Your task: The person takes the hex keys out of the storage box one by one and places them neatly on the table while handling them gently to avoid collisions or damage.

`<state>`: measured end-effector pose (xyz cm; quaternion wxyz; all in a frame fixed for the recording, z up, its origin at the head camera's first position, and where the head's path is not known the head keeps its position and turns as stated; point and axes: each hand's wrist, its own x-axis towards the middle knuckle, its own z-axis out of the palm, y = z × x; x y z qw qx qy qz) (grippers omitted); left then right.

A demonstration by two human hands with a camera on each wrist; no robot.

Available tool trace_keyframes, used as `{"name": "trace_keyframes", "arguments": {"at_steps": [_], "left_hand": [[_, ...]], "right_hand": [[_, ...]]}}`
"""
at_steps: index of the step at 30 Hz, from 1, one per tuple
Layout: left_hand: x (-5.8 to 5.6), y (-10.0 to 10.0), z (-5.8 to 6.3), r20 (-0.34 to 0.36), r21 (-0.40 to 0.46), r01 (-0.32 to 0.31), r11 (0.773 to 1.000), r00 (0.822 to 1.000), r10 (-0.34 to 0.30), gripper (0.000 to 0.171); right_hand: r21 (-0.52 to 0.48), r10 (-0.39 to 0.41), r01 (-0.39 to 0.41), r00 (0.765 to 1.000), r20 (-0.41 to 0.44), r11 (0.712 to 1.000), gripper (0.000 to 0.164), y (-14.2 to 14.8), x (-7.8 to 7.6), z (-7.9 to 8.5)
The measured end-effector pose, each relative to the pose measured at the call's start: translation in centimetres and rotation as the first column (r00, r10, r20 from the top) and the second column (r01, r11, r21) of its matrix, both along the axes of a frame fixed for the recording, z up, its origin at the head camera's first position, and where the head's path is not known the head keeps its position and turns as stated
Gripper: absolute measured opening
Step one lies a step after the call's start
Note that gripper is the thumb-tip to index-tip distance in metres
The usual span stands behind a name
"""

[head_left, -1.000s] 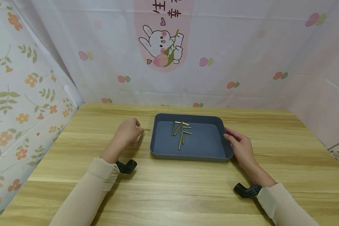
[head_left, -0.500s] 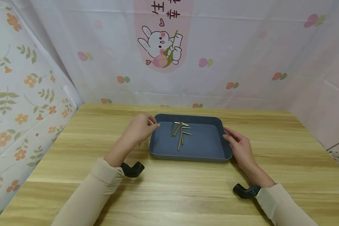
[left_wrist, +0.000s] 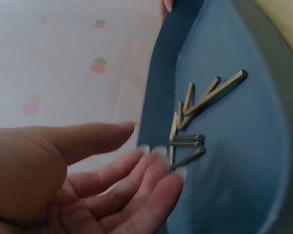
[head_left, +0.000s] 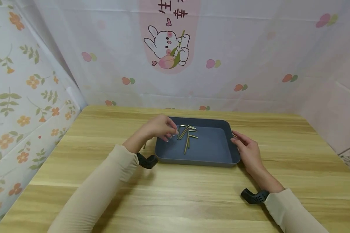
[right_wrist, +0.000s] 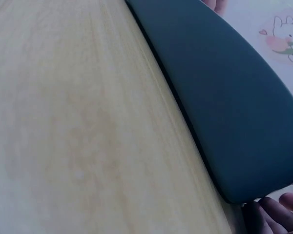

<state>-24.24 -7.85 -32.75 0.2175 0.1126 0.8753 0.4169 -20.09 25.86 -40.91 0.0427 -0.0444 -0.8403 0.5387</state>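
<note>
Several gold-coloured L-shaped hex keys (head_left: 188, 142) lie in a loose group inside a shallow grey-blue tray (head_left: 213, 142). Over the tray's left part hovers my left hand (head_left: 162, 127), its fingertips close to the leftmost keys. The left wrist view shows that hand (left_wrist: 122, 190) with thumb and loosely bent fingers apart and nothing between them; the keys (left_wrist: 215, 92) lie just beyond. My right hand (head_left: 248, 150) grips the tray's right wall, thumb at the rim and fingers outside. On the table left of the tray, another hex key (head_left: 145, 145) is mostly hidden behind my left hand and wrist.
The tray stands on a wood-grain table (head_left: 192, 194). A white cloth (head_left: 245, 48) with fruit and rabbit prints hangs behind it, and a floral cloth (head_left: 23, 103) hangs at the left. Each wrist carries a black device (head_left: 253, 196).
My left hand has moved right, from beside the hex key on the table, across the tray's left rim and over the tray. The right hand and the tray have stayed in place.
</note>
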Motion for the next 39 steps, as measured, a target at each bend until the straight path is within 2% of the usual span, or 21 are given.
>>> {"name": "trace_keyframes", "arguments": {"at_steps": [3, 6, 12, 17, 21, 26, 33, 39], "left_hand": [[-1.1, 0.3, -0.1, 0.141, 0.068, 0.012, 0.998, 0.99, -0.021, 0.03], [-1.9, 0.4, -0.1, 0.221, 0.109, -0.002, 0.994, 0.975, -0.022, 0.033], [-2.2, 0.7, 0.1, 0.291, 0.133, -0.05, 0.99, 0.957, 0.009, 0.029], [-2.1, 1.2, 0.1, 0.328, 0.115, -0.049, 0.992, 0.945, 0.009, 0.027], [-2.0, 2.1, 0.1, 0.335, 0.086, -0.024, 0.996, 0.942, -0.007, 0.028], [-1.8, 3.3, -0.7, 0.344, 0.042, -0.014, 0.999, 0.939, -0.001, 0.026], [-1.8, 4.3, -1.0, 0.25, -0.026, -0.001, 1.0, 0.968, 0.007, 0.025], [-1.6, 5.8, -1.2, 0.165, -0.073, -0.036, 0.997, 0.985, 0.048, 0.025]], "right_hand": [[-0.006, 0.001, -0.001, 1.0, 0.009, 1.0, 0.05, 0.0, 0.0, 0.0], [-0.01, 0.003, -0.003, 1.0, 0.009, 1.0, 0.05, 0.0, 0.0, 0.0], [-0.005, 0.0, 0.0, 1.0, -0.01, 1.0, 0.049, -0.2, -0.2, 0.0], [0.018, 0.014, -0.013, 1.0, -0.027, 1.0, 0.05, -0.3, -0.5, 0.1], [0.026, 0.012, -0.011, 1.0, -0.016, 1.0, 0.05, -0.1, -0.7, 0.1], [0.037, 0.008, -0.008, 1.0, 0.005, 0.999, 0.049, 0.3, -0.2, -0.2], [0.017, 0.001, 0.0, 1.0, -0.006, 1.0, 0.049, 0.1, -0.2, -0.3], [0.019, 0.003, -0.003, 1.0, -0.017, 1.0, 0.05, 0.3, -0.1, -0.1]]}}
